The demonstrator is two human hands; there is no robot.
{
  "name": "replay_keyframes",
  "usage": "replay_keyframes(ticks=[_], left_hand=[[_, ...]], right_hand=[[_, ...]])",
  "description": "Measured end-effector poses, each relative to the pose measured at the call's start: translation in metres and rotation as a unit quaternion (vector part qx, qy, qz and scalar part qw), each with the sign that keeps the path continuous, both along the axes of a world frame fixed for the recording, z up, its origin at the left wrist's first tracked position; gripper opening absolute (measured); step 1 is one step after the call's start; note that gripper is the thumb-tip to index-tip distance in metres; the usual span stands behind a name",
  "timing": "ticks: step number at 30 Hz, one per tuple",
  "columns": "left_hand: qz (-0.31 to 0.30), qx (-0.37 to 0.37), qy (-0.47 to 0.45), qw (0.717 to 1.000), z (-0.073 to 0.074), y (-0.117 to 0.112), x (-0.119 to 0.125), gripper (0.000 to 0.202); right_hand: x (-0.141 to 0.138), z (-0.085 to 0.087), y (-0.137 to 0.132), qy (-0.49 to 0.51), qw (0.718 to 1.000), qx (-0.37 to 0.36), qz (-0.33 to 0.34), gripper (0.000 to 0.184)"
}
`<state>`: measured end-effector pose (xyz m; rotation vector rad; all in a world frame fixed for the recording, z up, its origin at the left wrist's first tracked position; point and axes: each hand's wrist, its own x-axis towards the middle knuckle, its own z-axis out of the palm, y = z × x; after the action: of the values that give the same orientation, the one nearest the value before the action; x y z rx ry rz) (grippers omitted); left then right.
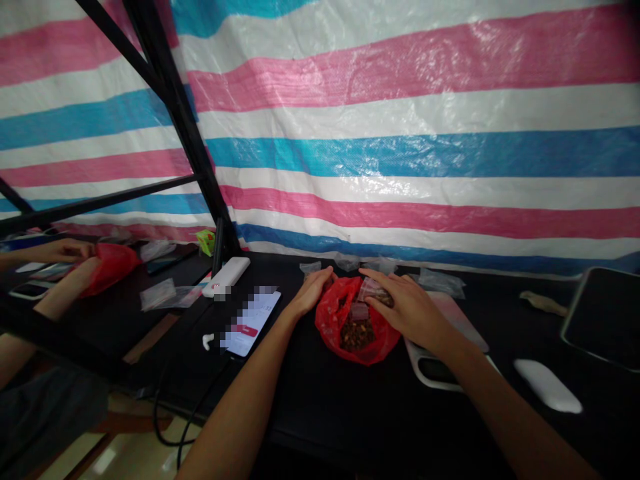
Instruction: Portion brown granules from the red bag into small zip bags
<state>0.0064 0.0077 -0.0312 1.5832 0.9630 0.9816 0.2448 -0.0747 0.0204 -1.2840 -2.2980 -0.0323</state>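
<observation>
Resting loosely open, the left hand (311, 292) is placed at the rim of a red bag (332, 321). The right hand (407, 310) is spread over a clear packet (375, 291), not clenched around it. Brown granules (357, 335) are seen inside the bag, between the hands. A phone (251, 323) is laid left of the left hand, with a power bank (226, 275) beyond it.

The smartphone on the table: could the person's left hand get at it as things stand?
Probably yes: the left hand sits at the red plastic bag, and only bare black tabletop lies between it and the smartphone.
</observation>
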Motion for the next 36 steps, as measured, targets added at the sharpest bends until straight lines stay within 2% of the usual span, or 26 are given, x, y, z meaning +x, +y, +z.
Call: replay_keyframes(ticks=[12,16,19,22,25,28,32,36], left_hand=[[0.0,-0.003,-0.001,1.0,0.001,-0.001,0.0,0.059],[0.001,-0.012,-0.001,1.0,0.0,0.0,0.0,0.06],[0.0,-0.009,-0.001,1.0,-0.001,0.001,-0.001,0.06],[-0.004,-0.004,-0.005,1.0,-0.001,0.001,-0.001,0.06],[0.0,-0.005,-0.003,1.0,-0.001,0.001,-0.001,0.06],[0.0,-0.002,0.001,1.0,-0.001,0.001,-0.001,0.06],[-0.003,-0.008,-0.007,1.0,-0.001,0.002,-0.001,0.059],[-0.001,-0.017,-0.01,1.0,-0.002,0.003,-0.001,0.058]], right_hand=[[0.0,-0.002,0.001,-0.002,1.0,-0.001,0.008,0.055],[0.001,-0.003,0.002,-0.001,1.0,0.002,0.005,0.049],[0.0,0.0,0.001,0.0,1.0,-0.005,-0.002,0.05],[0.002,0.007,0.0,0.032,0.999,-0.024,-0.017,0.043],[0.016,0.016,0.002,0.07,0.994,-0.069,-0.037,0.036],[0.045,0.02,0.006,0.076,0.99,-0.111,-0.041,0.029],[0.081,0.015,0.012,0.059,0.975,-0.195,-0.083,0.025],[0.091,0.009,0.013,0.06,0.966,-0.244,-0.06,0.032]])
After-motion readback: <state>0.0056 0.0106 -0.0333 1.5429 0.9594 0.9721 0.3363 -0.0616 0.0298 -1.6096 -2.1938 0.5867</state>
